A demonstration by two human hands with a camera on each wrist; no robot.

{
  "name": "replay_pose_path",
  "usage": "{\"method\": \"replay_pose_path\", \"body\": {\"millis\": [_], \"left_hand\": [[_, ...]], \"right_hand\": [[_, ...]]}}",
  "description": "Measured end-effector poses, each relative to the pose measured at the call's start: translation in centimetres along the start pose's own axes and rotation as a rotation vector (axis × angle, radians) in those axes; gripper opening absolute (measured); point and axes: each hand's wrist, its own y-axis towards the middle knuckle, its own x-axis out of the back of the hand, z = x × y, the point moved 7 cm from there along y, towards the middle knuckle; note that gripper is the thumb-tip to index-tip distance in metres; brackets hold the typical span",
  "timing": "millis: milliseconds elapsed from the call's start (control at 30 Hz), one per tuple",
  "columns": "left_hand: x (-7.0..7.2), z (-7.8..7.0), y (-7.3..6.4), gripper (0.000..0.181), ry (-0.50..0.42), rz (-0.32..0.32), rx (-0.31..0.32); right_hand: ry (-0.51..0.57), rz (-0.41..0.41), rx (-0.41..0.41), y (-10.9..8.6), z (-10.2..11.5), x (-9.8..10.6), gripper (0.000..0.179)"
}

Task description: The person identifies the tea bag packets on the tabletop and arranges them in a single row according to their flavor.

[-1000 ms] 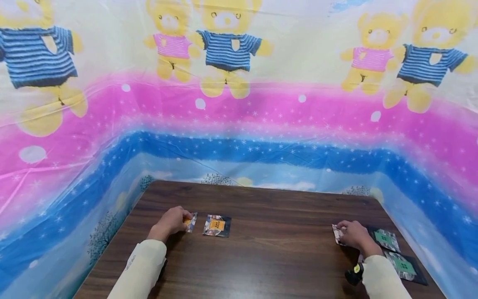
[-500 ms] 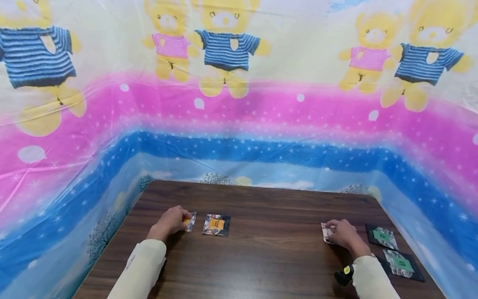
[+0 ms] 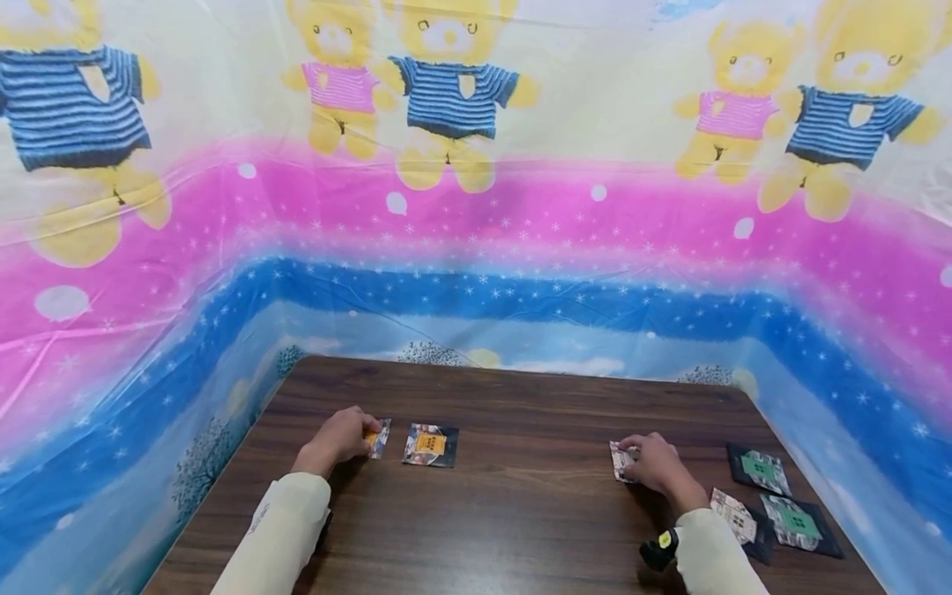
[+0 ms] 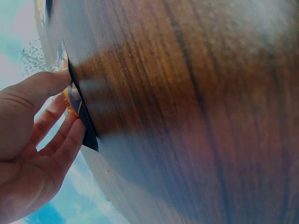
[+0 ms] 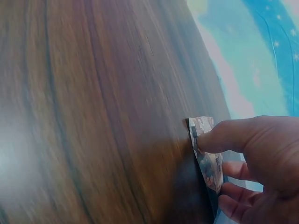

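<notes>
The wooden table [image 3: 483,529] is enclosed by a cloth backdrop [image 3: 446,223] printed with teddy bears. Just beside the left hand, toward the middle, an orange-labelled square packet [image 3: 431,446] is laid flat. At the right edge, two green-labelled packets are set one behind the other, the far one [image 3: 760,471] and the near one [image 3: 794,522]. Just beside them, a pale-labelled packet [image 3: 735,517] is partly covered by the right sleeve [image 3: 710,554].

By the left hand [image 3: 336,440], a second orange-labelled packet [image 3: 383,440] is pinched at its sides between curved thumb and fingers, at the table's left; much of it is hidden. By the right hand [image 3: 658,464], another pale-labelled packet [image 3: 619,459] is gripped likewise, right of the middle. Whether either held packet is lifted cannot be told.
</notes>
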Motion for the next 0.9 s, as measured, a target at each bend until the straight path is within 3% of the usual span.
{"method": "replay_pose_path", "body": {"millis": [900], "left_hand": [[0.1, -0.2, 0.0, 0.026, 0.010, -0.009, 0.006]], "right_hand": [[0.055, 0.006, 0.038, 0.8, 8.8, -3.4, 0.036]]}}
